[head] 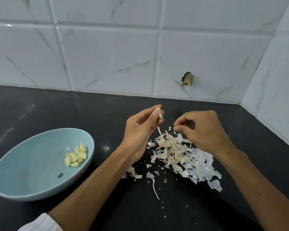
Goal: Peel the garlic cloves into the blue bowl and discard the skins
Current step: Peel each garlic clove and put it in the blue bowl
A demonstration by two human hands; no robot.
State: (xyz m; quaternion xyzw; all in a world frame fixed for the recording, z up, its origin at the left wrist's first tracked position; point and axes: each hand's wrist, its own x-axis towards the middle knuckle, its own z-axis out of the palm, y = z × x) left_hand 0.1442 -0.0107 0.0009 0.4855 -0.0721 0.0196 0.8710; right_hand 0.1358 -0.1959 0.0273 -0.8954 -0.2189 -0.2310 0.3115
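A: Head view, which step?
B: Mid-peel. Left hand (pixel 141 130) pinches a small, part-skinned garlic clove (pixel 158 111) above the black stone counter (pixel 98 114), with a skin strip dangling. Right hand (pixel 202 130) has its fingertips drawn together; cannot tell if they hold a flake.
A: Next?
B: Probably strip the rest, then carry the clove to the pale blue round bowl (pixel 23 164) near the counter's left front edge, which holds peeled yellow cloves (pixel 76 157). The papery white skin pile (pixel 173 152) isn't discarded yet.
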